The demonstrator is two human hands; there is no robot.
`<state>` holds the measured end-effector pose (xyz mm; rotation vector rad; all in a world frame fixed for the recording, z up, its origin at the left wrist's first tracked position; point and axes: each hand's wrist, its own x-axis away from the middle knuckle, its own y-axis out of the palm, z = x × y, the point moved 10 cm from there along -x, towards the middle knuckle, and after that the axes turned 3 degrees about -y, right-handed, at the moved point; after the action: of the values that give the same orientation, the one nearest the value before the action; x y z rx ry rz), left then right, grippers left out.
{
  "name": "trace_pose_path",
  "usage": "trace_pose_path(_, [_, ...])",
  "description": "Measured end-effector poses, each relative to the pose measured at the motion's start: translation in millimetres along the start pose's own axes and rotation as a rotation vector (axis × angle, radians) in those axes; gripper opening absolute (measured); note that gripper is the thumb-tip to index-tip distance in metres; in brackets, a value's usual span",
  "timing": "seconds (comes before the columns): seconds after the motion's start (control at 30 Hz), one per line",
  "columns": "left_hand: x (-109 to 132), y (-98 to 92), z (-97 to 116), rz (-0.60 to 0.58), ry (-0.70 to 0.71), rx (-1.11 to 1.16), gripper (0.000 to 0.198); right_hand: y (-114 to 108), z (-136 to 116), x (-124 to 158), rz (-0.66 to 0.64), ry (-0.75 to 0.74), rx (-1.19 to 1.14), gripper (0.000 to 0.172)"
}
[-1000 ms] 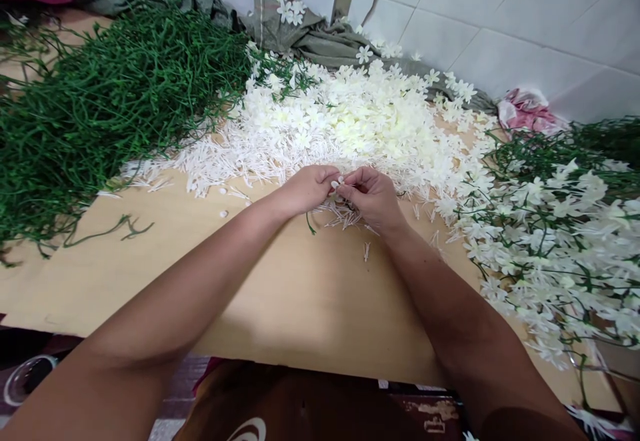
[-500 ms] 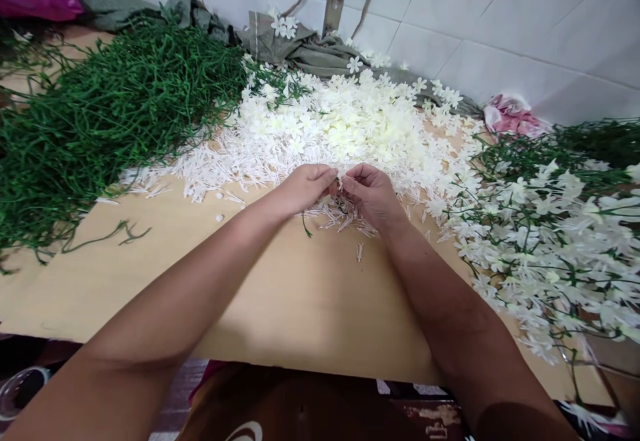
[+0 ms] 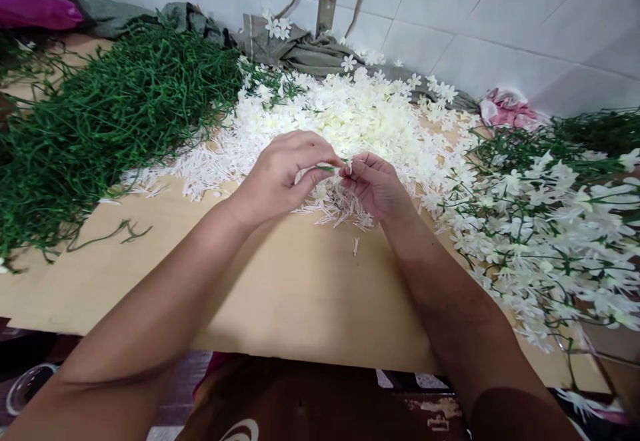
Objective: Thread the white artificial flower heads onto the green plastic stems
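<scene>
Your left hand pinches 1 green stem; your right hand sits just beside its tip, hold unclear. Seemingly partway: flowered sprays heaped right; bare stems, loose white blossoms remain.

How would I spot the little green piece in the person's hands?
Start at the white flower heap before the tiled wall. In front of it, the left hand and right hand nearly meet. The slim green piece shows by the left thumb, held there, unlike the tangled green pile farther left.
</scene>
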<state>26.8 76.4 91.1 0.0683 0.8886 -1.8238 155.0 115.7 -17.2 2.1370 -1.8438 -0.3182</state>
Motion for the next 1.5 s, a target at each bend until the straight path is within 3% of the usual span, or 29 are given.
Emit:
trace_pose_path(0.1, [0.2, -2.3, -10.0, 0.063, -0.083, 0.054, 0.019, 7.5, -5.0, 1.5, -0.064, -0.01, 0.057, 0.04])
trace_pose_path(0.17, [0.7, -18.6, -20.4, 0.207, -0.13, 0.187, 0.023, 10.0, -12.1, 3.4, -0.105, -0.024, 0.147, 0.04])
trace_pose_path(0.23, [2.6, -40.3, -32.9, 0.377, -0.154, 0.401, 0.028, 12.1, -23.0, 7.6, -0.151, -0.05, 0.331, 0.037])
trace_pose_path(0.3, [2.4, -51.5, -50.0, 0.452, -0.22, 0.66, 0.032, 19.6, -30.4, 15.7, -0.246, -0.056, 0.62, 0.03])
trace_pose_path(0.43, [1.5, -46.1, -81.1, 0.404, -0.468, 0.924, 0.041, 43.3, -20.0, 39.4, -0.542, -0.054, 1.307, 0.013])
trace_pose_path(0.53, [5.5, -40.3, -93.9, 0.345, -0.581, 0.864, 0.035, 48.5, -10.1, 43.3, -0.574, -0.082, 1.557, 0.013])
trace_pose_path(0.7, [5.4, -8.0, -83.4, -0.065, -0.536, 0.237, 0.006, 45.7, -9.9, 34.0, -0.504, -0.143, 1.547, 0.014])
trace_pose_path(0.77, [9.5, 13.3, -81.1, -0.233, -0.52, -0.008, 0.016, 41.8, -18.0, 30.5, -0.446, -0.17, 1.493, 0.012])
trace_pose_path(0.83, [12.5, 29.4, -80.3, -0.327, -0.494, -0.207, 0.027, 36.0, -26.7, 27.5, -0.374, -0.182, 1.428, 0.009])
trace_pose_path(1.03, [13.3, 43.8, -84.7, -0.363, -0.457, -0.487, 0.029, 24.4, -39.0, 20.7, -0.225, -0.225, 1.322, 0.005])
trace_pose_path(1.17, [12.2, 36.4, -88.6, -0.305, -0.481, -0.415, 0.028, 19.9, -43.0, 16.1, -0.159, -0.278, 1.295, 0.005])
trace_pose_path(1.37, [16.9, 52.4, -85.3, -0.471, -0.436, -0.467, 0.029, 9.6, -45.1, 11.6, -0.109, -0.284, 1.237, 0.008])
trace_pose_path(1.5, [15.0, 48.2, -88.0, -0.417, -0.457, -0.466, 0.026, 8.3, -44.9, 10.7, -0.095, -0.295, 1.24, 0.009])
